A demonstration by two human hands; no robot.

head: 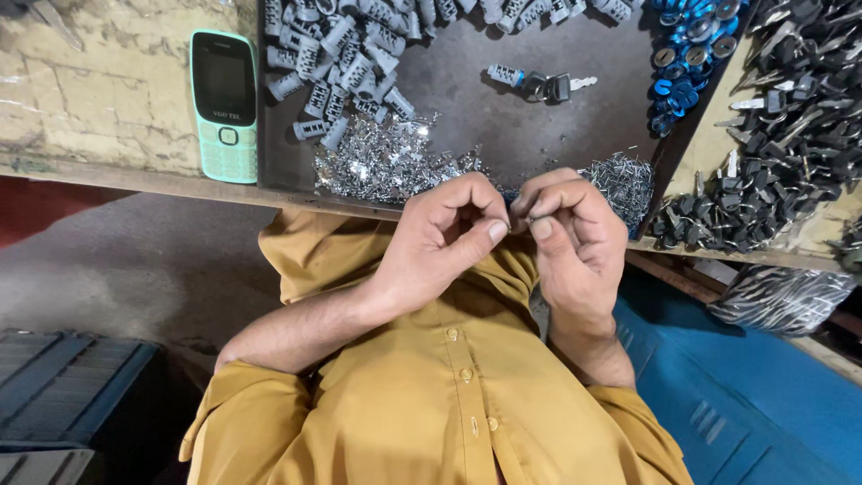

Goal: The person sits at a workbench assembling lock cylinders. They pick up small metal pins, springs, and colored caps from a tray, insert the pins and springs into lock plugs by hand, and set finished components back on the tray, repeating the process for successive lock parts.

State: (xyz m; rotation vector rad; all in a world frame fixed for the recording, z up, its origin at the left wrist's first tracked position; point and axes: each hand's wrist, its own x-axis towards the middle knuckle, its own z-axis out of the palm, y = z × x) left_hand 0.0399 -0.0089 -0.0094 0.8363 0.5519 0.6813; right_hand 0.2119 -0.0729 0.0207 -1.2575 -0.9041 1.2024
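My left hand [449, 238] and my right hand [575, 238] meet fingertip to fingertip just below the front edge of a dark metal tray [467, 85]. Both pinch one small metal part [519, 212], almost wholly hidden by my fingers. Close behind my hands, a heap of tiny shiny metal plates [386, 162] lies on the tray, with a pile of thin pins [622, 182] to its right. Grey lock cylinders [337, 54] are heaped at the tray's back left. One cylinder with black-headed keys [539, 83] lies alone in the middle.
A mint green keypad phone [224, 106] lies on the worn bench at the left. Blue ring caps [696, 49] fill the tray's right corner. Black-headed keys [781, 126] are piled at the right. A blue metal box [745, 395] stands at lower right.
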